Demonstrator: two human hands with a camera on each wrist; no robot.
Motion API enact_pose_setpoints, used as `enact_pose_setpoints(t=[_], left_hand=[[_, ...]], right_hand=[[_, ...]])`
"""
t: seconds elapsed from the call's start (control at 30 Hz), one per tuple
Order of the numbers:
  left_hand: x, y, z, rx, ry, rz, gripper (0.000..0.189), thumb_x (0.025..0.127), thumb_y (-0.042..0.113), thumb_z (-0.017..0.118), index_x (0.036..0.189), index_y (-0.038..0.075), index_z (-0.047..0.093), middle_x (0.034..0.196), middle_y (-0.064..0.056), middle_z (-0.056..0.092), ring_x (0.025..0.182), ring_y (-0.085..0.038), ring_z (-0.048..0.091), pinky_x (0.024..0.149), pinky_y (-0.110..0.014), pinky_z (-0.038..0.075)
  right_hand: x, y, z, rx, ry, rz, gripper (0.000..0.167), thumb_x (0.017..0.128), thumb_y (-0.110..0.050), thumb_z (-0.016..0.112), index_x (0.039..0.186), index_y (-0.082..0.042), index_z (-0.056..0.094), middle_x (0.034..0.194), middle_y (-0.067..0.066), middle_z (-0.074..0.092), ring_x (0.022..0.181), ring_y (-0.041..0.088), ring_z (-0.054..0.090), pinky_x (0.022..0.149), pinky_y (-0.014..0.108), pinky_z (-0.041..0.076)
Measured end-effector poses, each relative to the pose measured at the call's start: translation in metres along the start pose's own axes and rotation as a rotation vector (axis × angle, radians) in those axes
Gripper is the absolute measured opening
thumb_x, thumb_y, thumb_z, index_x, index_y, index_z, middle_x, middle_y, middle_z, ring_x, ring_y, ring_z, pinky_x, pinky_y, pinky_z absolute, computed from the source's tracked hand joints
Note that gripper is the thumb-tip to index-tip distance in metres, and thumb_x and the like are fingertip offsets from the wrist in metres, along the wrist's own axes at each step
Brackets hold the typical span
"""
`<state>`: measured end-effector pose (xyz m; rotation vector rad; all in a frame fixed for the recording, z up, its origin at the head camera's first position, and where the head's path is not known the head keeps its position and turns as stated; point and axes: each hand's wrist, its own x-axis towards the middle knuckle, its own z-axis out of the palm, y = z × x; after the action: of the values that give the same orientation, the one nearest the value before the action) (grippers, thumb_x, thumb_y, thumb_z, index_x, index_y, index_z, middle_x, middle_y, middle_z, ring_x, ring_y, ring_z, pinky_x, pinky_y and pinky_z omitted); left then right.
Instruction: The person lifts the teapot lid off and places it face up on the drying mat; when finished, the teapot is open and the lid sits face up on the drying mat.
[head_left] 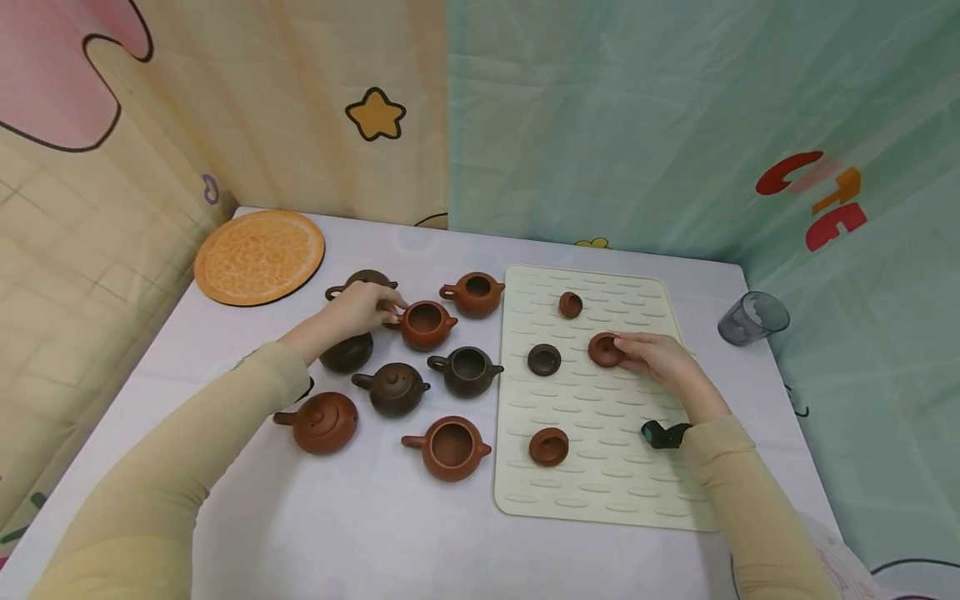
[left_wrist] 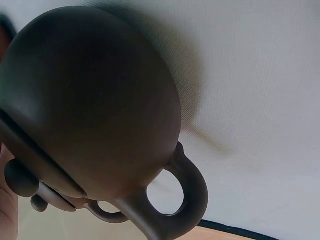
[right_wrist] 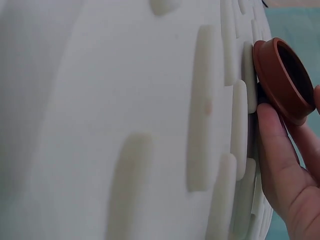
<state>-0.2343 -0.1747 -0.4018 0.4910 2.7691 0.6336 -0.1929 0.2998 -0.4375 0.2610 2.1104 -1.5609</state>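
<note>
Left hand [head_left: 358, 312] pinches a red teapot [head_left: 425, 327] by its handle among the pots on the left; right hand [head_left: 662, 360] grips a red lid [head_left: 603, 350] by its edge at the pale mat [head_left: 600, 393], right of a dark lid [head_left: 543, 360].

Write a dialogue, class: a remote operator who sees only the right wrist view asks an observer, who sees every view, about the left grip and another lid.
Operator: I see the right grip holding a reddish lid. Where is the left grip?
Observer: In the head view, it is at the handle side of a lidless reddish teapot.
Operator: What lies on the mat just left of the reddish lid?
Observer: A dark lid, seen in the head view.
</note>
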Motion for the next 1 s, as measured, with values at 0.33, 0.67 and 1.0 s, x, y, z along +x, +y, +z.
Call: enact_pose_setpoints(t=[0.33, 0.67, 1.0], left_hand=[[0.0, -0.001, -0.001, -0.011, -0.016, 0.016, 0.025, 0.092, 0.009, 0.069, 0.116, 0.007, 0.072, 0.102, -0.011, 0.074, 0.088, -0.021, 0.064, 0.081, -0.039, 0.052], [-0.011, 0.002, -0.014, -0.057, 0.002, 0.051, 0.033, 0.095, 0.007, 0.064, 0.127, 0.003, 0.065, 0.111, -0.016, 0.07, 0.102, -0.028, 0.066, 0.088, -0.045, 0.052], [-0.065, 0.01, -0.027, -0.067, 0.015, 0.127, 0.03, 0.091, 0.005, 0.069, 0.12, 0.005, 0.069, 0.109, -0.014, 0.073, 0.102, -0.029, 0.067, 0.088, -0.047, 0.054]], right_hand=[[-0.002, -0.001, 0.002, -0.062, 0.011, -0.01, 0.065, 0.103, -0.035, 0.05, 0.148, 0.009, 0.033, 0.151, 0.029, 0.035, 0.093, -0.009, 0.058, 0.096, 0.021, 0.051], [-0.012, -0.022, 0.005, -0.331, 0.101, -0.001, 0.069, 0.102, -0.05, 0.044, 0.151, -0.002, 0.036, 0.153, 0.026, 0.036, 0.136, 0.044, 0.043, 0.113, 0.051, 0.036], [-0.015, -0.067, 0.058, -0.346, 0.091, -0.188, 0.052, 0.102, -0.04, 0.052, 0.143, -0.008, 0.051, 0.15, 0.017, 0.045, 0.133, 0.038, 0.047, 0.111, 0.052, 0.037]])
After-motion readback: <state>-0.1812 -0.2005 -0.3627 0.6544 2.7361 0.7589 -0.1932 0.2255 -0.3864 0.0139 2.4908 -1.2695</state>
